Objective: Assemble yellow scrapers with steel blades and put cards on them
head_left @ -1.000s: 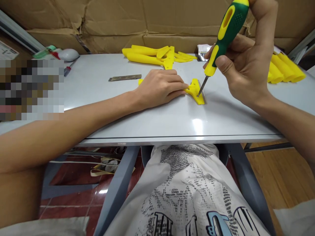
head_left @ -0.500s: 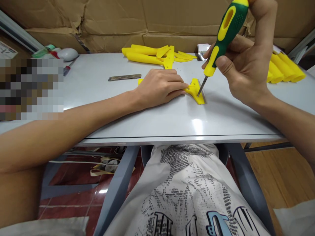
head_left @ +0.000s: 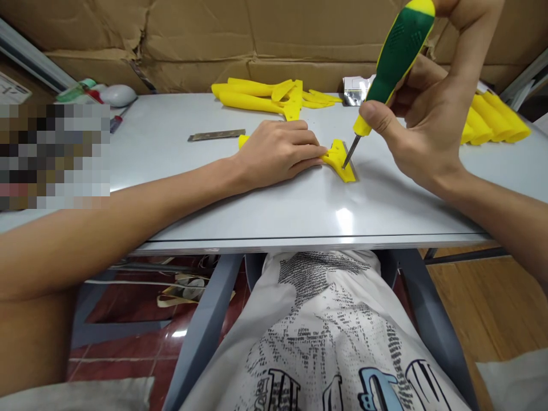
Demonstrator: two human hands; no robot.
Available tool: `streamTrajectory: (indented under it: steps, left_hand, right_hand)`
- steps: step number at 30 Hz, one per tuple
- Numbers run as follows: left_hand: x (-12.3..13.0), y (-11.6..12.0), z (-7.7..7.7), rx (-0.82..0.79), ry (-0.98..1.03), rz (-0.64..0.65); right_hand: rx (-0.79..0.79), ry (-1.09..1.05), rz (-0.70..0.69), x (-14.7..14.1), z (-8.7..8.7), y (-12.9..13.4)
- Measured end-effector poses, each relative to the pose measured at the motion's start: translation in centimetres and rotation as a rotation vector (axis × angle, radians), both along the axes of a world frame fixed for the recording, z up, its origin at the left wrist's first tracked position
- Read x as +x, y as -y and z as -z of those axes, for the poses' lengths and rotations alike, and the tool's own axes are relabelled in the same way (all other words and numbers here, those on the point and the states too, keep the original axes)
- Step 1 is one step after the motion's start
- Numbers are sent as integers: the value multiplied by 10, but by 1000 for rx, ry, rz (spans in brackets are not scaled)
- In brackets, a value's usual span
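Two bare hands work at a pale grey table point(head_left: 240, 211) in the single head view, well apart at the wrists but meeting over one small yellow plastic scraper point(head_left: 340, 162). That scraper lies flat on the tabletop a little right of centre, its wide end toward the near edge, with a thin metal blade showing along its right side. The left hand point(head_left: 278, 153) lies palm down over the scraper's handle end, fingers stretched out and pressing it to the table, closed on nothing. The right hand point(head_left: 422, 120) is clamped around a green and yellow screwdriver point(head_left: 394, 60), thumb on the yellow collar and the other fingers wrapped behind the grip; the tool tilts with its handle up and to the right, and its metal tip meets the scraper's wide end. Behind the left hand lies a loose metal blade point(head_left: 217, 135), apart from it. Farther back a heap of yellow scraper parts point(head_left: 265, 97) sits near the cardboard point(head_left: 214, 34) wall, with a crumpled foil packet point(head_left: 354, 90) just beside it. More yellow handles point(head_left: 496, 120) lie at the right edge, behind the right wrist. A white computer mouse point(head_left: 119, 95) rests at the far left corner.
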State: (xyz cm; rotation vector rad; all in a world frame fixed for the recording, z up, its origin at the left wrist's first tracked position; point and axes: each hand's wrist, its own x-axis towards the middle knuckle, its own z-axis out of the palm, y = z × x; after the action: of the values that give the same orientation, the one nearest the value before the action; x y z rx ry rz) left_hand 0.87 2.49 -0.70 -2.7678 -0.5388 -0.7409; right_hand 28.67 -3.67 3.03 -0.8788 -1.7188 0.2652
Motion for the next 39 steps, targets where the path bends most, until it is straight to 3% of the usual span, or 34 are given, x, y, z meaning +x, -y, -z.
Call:
streamTrajectory:
  steps: [5, 9, 13, 17, 20, 30, 39]
  left_hand:
    - [0, 1, -1, 30, -19, -7]
    - [1, 2, -1, 68, -42, -22]
    - [1, 3, -1, 54, -47, -32]
    - [1, 4, -2, 27, -40, -33]
    - [1, 4, -2, 28, -47, -34]
    - [0, 2, 1, 40, -24, -13]
    - [-1, -1, 2, 19, -1, 12]
  right_hand:
    - [-18, -5, -14, -4, -2, 9]
    - [67, -85, -73, -5, -4, 5]
    - [107, -55, -133, 3, 5, -14]
    - [250, 85, -266, 19, 17, -40]
    - [188, 116, -260, 24, 19, -45]
    - [-101, -92, -169, -4, -12, 16]
    - [-136, -23, -153, -1, -13, 16]
